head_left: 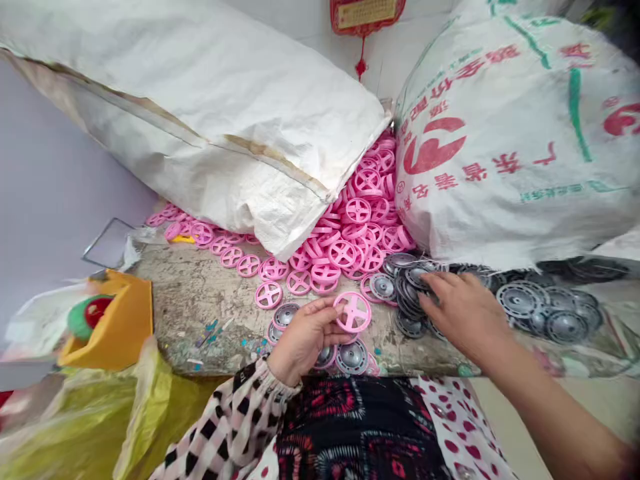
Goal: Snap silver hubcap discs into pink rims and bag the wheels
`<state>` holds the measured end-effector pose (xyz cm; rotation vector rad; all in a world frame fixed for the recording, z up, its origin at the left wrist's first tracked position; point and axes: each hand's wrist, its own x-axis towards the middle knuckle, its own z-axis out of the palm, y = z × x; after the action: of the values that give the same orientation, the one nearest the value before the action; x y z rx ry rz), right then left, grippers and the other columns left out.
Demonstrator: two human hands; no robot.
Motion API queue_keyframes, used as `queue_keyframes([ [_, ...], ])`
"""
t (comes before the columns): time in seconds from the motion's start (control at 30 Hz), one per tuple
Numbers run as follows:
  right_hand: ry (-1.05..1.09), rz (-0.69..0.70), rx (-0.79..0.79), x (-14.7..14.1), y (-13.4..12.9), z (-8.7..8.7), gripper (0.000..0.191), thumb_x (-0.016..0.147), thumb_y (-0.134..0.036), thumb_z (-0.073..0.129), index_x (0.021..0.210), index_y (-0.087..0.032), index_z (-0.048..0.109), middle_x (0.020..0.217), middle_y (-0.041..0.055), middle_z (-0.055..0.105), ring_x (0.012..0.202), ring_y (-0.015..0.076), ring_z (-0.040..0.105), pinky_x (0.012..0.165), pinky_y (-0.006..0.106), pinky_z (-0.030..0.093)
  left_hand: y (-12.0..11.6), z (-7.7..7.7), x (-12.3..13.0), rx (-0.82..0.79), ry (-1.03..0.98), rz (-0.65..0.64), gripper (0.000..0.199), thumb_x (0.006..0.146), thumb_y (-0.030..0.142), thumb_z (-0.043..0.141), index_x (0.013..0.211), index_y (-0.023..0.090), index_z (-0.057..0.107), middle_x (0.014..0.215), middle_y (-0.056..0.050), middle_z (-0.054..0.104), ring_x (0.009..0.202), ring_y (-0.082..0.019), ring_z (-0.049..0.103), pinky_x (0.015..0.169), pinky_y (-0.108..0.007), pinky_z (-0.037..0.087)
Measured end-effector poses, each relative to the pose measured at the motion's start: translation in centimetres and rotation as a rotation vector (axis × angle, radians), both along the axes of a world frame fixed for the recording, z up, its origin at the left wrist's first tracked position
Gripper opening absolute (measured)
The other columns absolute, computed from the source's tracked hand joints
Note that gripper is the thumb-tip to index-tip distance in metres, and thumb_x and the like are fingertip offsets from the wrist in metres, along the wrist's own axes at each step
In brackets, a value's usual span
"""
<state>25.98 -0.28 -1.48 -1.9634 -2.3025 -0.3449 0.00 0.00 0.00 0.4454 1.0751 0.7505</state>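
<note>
My left hand (313,333) pinches a pink toy wheel (356,300) with a cross of spokes, held up by its rim above the worktable. My right hand (465,310) reaches into a heap of dark grey hubcaps (409,297), thumb and forefinger apart at its left side. The fingertips touch the heap; whether a piece is between them is hard to make out. Below my left hand, near the table's front edge, lie wheels with grey hubcaps set in pink rims (352,357). Another such wheel (286,315) lies just left of this hand.
A large pile of pink wheels (345,250) spills from a white sack (260,120) onto the worn worktable (200,300). A second, printed sack (500,147) stands right. More grey hubcaps (567,325) lie beneath it. At left are a yellow box (133,320) and yellow plastic bag (150,407).
</note>
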Motion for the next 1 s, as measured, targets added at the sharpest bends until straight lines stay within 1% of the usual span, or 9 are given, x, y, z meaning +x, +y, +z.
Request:
queue_keyframes([
  [0.23,0.03,0.056,0.16,-0.4,0.7,-0.5,0.025,0.092,-0.023,0.047,0.101,-0.014,0.069,0.099,0.0105,0.071,0.086,0.0256,0.058,0.074,0.038,0.04,0.0,-0.2,1.3,-0.04,-0.048,-0.026,0.013,0.083,0.014,0.062,0.095,0.012,0.063,0.076,-0.005,0.069,0.064,-0.015,0.069,0.06,-0.026,0.058],
  [0.3,0.166,0.078,0.227,-0.7,0.4,0.1,0.024,0.092,-0.024,0.048,0.101,-0.014,0.068,0.098,0.0112,0.07,0.088,0.0249,0.059,0.077,0.037,0.042,-0.1,-0.3,1.5,-0.042,-0.058,-0.018,0.014,0.083,0.014,0.062,0.097,0.012,0.064,0.082,-0.007,0.07,0.067,-0.015,0.069,0.061,-0.025,0.058],
  [0.4,0.613,0.09,0.28,-2.1,-0.4,1.2,0.02,0.091,-0.028,0.052,0.096,-0.017,0.066,0.093,0.009,0.066,0.087,0.0213,0.06,0.078,0.034,0.045,-0.2,-0.4,2.0,-0.024,-0.095,-0.032,0.019,0.083,0.015,0.063,0.101,0.013,0.065,0.089,-0.008,0.072,0.072,-0.016,0.07,0.063,-0.025,0.058],
  [0.47,0.967,0.073,0.196,-3.7,-1.0,1.5,0.016,0.09,-0.031,0.054,0.094,-0.019,0.064,0.089,0.0051,0.064,0.08,0.018,0.061,0.072,0.031,0.047,-0.4,-0.4,2.3,0.003,-0.125,-0.03,0.019,0.083,0.017,0.064,0.102,0.014,0.065,0.089,-0.007,0.072,0.075,-0.016,0.071,0.064,-0.024,0.057],
  [0.53,1.2,0.039,0.061,-5.4,-1.7,1.4,0.015,0.09,-0.032,0.055,0.096,-0.021,0.062,0.086,0.0026,0.064,0.074,0.0161,0.06,0.066,0.029,0.048,-0.6,-0.3,2.5,0.046,-0.167,-0.014,0.02,0.081,0.019,0.066,0.1,0.015,0.066,0.089,-0.006,0.071,0.077,-0.016,0.07,0.067,-0.025,0.057],
  [0.6,1.236,0.049,-0.004,-6.8,-2.2,0.9,0.015,0.089,-0.032,0.056,0.097,-0.021,0.063,0.084,0.002,0.063,0.073,0.0157,0.058,0.066,0.029,0.047,-0.8,-0.2,2.7,0.106,-0.197,0.004,0.022,0.078,0.021,0.071,0.099,0.015,0.066,0.091,-0.004,0.071,0.077,-0.014,0.069,0.07,-0.025,0.057],
  [0.77,1.153,0.123,0.023,-8.3,-2.7,0.0,0.015,0.088,-0.031,0.055,0.097,-0.021,0.061,0.093,0.0056,0.057,0.082,0.0177,0.056,0.071,0.03,0.047,-1.4,-0.4,2.6,0.166,-0.153,0.015,0.027,0.068,0.023,0.079,0.091,0.014,0.066,0.083,-0.002,0.068,0.069,-0.012,0.065,0.065,-0.025,0.055],
  [0.9,1.242,0.138,-0.231,-8.2,-2.6,0.3,0.029,0.087,-0.032,0.057,0.115,-0.021,0.054,0.095,0.004,0.062,0.08,0.0166,0.059,0.072,0.03,0.048,-1.5,-0.2,2.1,0.184,-0.124,0.015,0.029,0.066,0.026,0.08,0.089,0.014,0.066,0.084,-0.002,0.067,0.07,-0.012,0.064,0.063,-0.025,0.055],
  [1.0,1.269,0.204,-0.36,-8.5,-2.7,0.7,0.022,0.089,-0.031,0.053,0.109,-0.022,0.058,0.098,0.0029,0.066,0.088,0.0169,0.06,0.078,0.03,0.047,-1.7,-0.1,1.9,0.202,-0.087,0.038,0.029,0.061,0.025,0.082,0.082,0.014,0.067,0.08,-0.001,0.066,0.067,-0.012,0.062,0.06,-0.025,0.055],
])
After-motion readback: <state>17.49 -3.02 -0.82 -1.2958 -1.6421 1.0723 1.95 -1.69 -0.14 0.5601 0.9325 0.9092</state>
